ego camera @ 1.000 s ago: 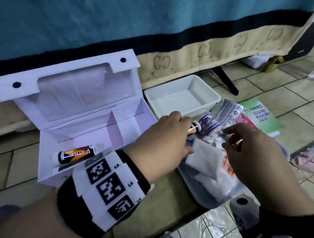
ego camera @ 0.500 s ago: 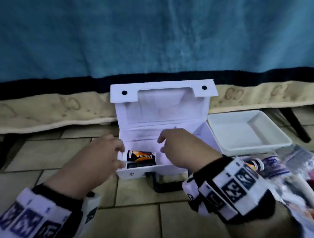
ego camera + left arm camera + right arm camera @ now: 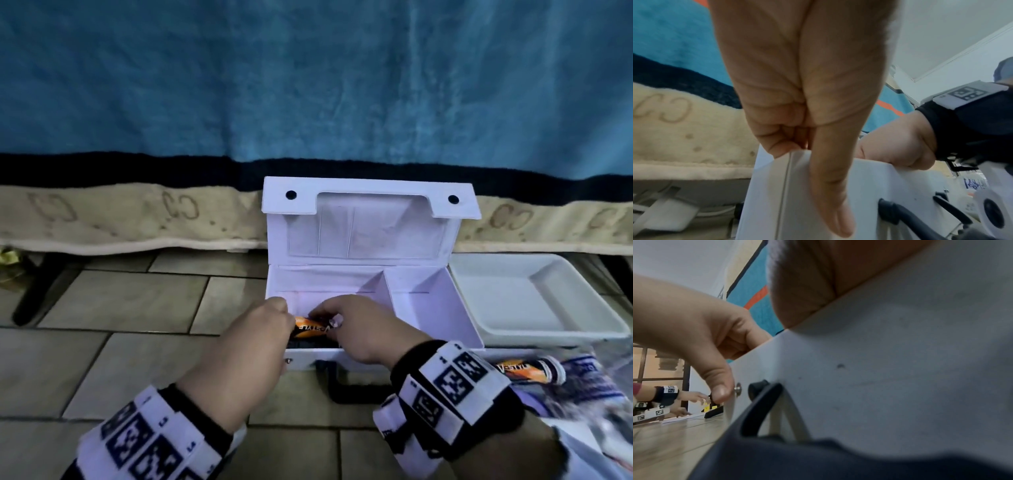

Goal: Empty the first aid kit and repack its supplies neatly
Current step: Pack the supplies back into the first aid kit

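Blue blanket, hanging behind. First aid kit, lid up, on tiled floor. White tray, just right of it. My left grip clasps kit's front-left corner, thumb outside. My right grip pinches orange tube, left compartment. Second tube, outside, right.

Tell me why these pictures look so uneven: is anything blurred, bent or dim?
Head view: dim, bluish light; wide lens bows the blanket's dark band; the supplies at the right edge smear with motion. Left wrist view: the left hand looms huge, soft and stretched. Right wrist view: the kit's front wall and black handle fill the frame, out of focus.
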